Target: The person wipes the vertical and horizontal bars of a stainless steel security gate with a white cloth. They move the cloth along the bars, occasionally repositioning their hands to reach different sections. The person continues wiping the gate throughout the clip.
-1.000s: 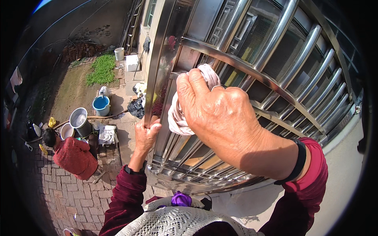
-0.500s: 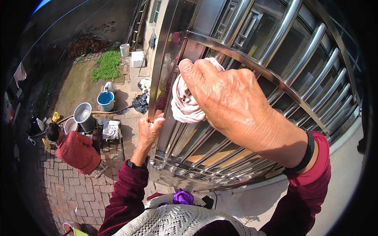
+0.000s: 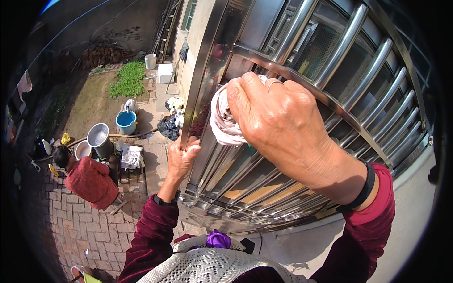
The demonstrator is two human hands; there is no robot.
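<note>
My right hand (image 3: 283, 125) is closed round a bunched pale pink cloth (image 3: 225, 123), which bulges out to the left of the fingers. The cloth is against or just in front of a shiny metal grille (image 3: 302, 78), a window guard with round bars; whether it touches is hidden by the hand. Lower and to the left, my left hand (image 3: 177, 162) grips the upright metal edge post (image 3: 204, 75) of that grille. Its thumb lies on the near face, while the other fingers are partly hidden behind the post.
Below on the left, a person in a red top (image 3: 92, 183) sits beside a grey bucket (image 3: 100, 141) and a white basin (image 3: 83, 150). Farther off stand a blue bucket (image 3: 126, 122), black bags (image 3: 168, 127) and a white box (image 3: 165, 73). A pale ledge (image 3: 406, 198) lies at right.
The grille has shifted slightly right and down in view. My right hand and the cloth have moved a little to the right along with it. My left hand keeps its grip.
</note>
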